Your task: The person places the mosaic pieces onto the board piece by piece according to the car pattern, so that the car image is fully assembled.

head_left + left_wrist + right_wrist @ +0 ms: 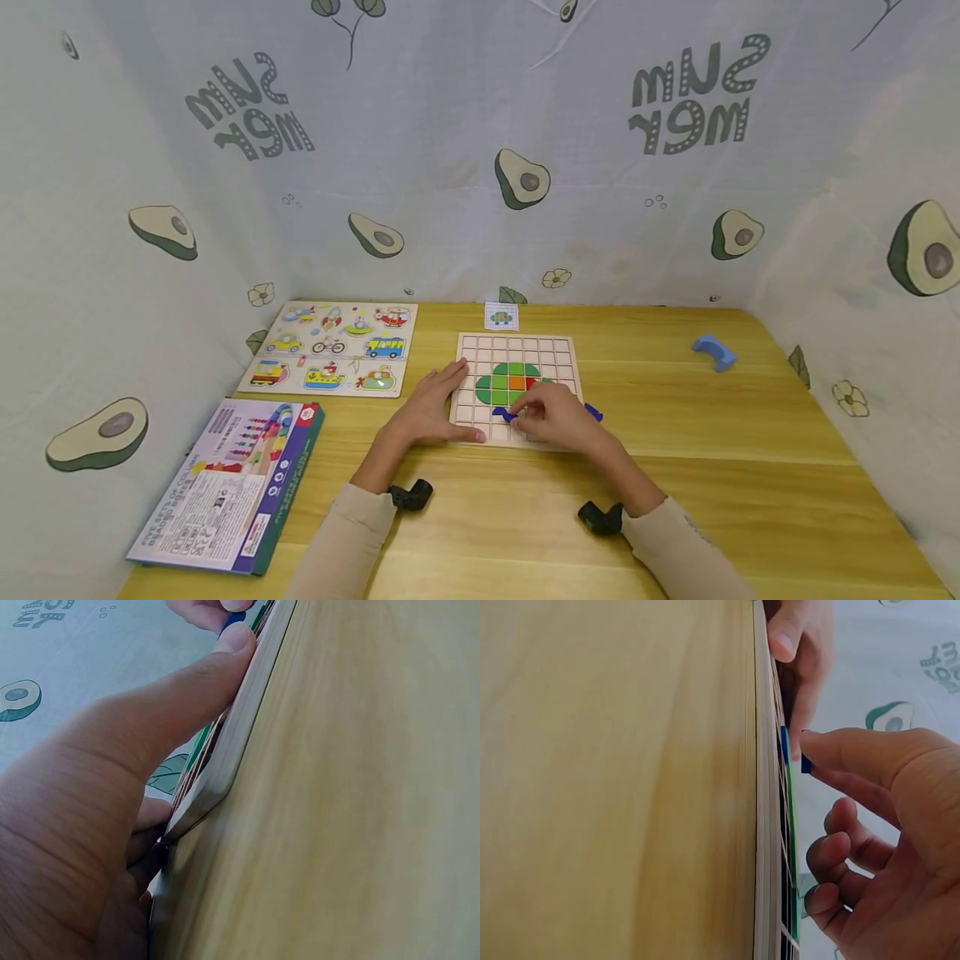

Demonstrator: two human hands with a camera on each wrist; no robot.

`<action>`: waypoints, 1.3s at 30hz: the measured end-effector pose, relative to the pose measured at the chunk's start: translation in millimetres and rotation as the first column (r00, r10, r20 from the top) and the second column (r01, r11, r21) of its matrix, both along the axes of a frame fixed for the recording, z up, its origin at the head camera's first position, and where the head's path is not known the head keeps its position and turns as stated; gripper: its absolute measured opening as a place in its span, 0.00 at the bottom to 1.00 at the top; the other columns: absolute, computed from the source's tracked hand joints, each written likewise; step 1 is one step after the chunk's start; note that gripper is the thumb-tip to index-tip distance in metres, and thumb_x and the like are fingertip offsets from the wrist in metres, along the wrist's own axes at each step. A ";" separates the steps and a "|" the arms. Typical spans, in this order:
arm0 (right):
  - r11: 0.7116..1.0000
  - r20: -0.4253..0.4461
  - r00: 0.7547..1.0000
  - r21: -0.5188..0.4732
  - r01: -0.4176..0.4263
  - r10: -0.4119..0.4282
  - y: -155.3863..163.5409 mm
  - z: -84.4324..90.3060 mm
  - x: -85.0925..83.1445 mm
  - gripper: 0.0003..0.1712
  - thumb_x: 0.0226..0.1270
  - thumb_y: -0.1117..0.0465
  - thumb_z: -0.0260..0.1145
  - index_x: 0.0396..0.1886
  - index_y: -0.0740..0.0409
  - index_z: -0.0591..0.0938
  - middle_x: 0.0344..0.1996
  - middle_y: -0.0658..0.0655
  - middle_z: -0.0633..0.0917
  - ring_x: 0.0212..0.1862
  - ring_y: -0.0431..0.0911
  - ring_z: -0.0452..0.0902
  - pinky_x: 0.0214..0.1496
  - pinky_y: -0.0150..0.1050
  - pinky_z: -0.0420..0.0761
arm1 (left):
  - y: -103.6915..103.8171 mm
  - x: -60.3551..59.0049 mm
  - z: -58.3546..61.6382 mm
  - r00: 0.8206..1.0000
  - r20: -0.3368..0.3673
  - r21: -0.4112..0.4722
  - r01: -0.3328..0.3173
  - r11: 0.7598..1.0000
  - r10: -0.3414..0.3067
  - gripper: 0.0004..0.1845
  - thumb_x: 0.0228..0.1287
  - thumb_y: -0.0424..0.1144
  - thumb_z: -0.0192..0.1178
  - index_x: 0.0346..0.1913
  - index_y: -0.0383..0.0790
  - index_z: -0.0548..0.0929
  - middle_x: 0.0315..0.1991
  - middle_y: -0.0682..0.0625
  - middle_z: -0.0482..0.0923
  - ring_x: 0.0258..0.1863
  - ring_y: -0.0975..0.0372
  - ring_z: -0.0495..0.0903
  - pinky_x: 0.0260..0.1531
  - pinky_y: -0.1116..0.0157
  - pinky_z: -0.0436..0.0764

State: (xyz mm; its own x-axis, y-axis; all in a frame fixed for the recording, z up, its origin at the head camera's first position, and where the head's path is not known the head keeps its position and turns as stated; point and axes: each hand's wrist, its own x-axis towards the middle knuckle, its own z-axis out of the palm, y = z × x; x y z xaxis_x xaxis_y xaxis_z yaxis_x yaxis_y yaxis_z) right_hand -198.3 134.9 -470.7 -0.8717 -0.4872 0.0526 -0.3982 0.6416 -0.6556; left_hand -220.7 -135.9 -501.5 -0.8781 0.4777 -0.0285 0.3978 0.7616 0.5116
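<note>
A square wooden grid board lies on the table with green, orange and red tiles in its cells. A small dark blue piece sits on the lower part of the grid. My right hand pinches another small blue piece between thumb and index finger, just above the board; the other fingers are loosely bent. At the board's near left corner my left hand is spread, its thumb on the front edge and its fingers along the left side. One more blue piece shows beside the board's right edge.
Behind the board lies a small picture card. To the left are a vehicle puzzle board and a colourful box. A light blue arched block lies at the right. Printed cloth encloses the table's back and sides.
</note>
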 end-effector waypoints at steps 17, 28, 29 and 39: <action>1.000 0.003 1.000 -0.006 -0.021 0.021 -10.0 -8.3 -6.1 0.04 0.65 0.60 0.74 0.39 0.51 0.91 0.25 0.45 0.77 0.30 0.40 0.71 0.31 0.31 0.71 | 0.4 -0.3 2.0 1.000 0.002 0.007 0.010 1.000 -0.010 0.66 0.48 0.71 0.73 0.83 0.42 0.54 0.85 0.52 0.46 0.84 0.57 0.47 0.84 0.53 0.45; 1.000 -0.017 0.999 -0.007 0.027 -0.027 -16.6 -8.1 -5.3 0.03 0.65 0.61 0.74 0.37 0.53 0.91 0.24 0.47 0.76 0.29 0.41 0.69 0.32 0.32 0.69 | 0.5 -2.1 -0.9 1.000 -0.002 0.010 0.010 1.000 -0.010 0.66 0.48 0.71 0.73 0.83 0.42 0.54 0.85 0.52 0.46 0.84 0.56 0.47 0.84 0.52 0.45; 1.000 -0.019 0.999 -0.008 0.030 -0.030 -17.1 -8.0 -5.1 0.03 0.64 0.61 0.74 0.37 0.53 0.91 0.24 0.47 0.76 0.29 0.41 0.69 0.32 0.32 0.69 | 0.5 -2.2 -1.1 1.000 -0.001 0.012 0.008 1.000 -0.008 0.66 0.48 0.71 0.73 0.83 0.42 0.54 0.85 0.52 0.46 0.84 0.56 0.47 0.84 0.52 0.45; 0.999 0.013 0.999 -0.022 0.036 -0.036 -15.8 -6.3 -5.0 0.03 0.65 0.60 0.75 0.38 0.51 0.91 0.24 0.47 0.76 0.30 0.42 0.70 0.32 0.32 0.69 | -0.7 -1.6 -3.0 1.000 0.008 0.011 0.003 1.000 -0.003 0.66 0.48 0.72 0.73 0.83 0.42 0.54 0.85 0.53 0.45 0.84 0.57 0.46 0.84 0.53 0.44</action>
State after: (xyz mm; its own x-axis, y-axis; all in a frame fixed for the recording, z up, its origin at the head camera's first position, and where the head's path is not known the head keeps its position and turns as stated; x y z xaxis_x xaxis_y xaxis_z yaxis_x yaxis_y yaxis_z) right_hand -203.3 119.1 -476.9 -0.8894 -0.4541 0.0522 -0.3665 0.6403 -0.6750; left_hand -222.3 -136.6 -504.5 -0.8765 0.4805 -0.0302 0.3958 0.7549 0.5230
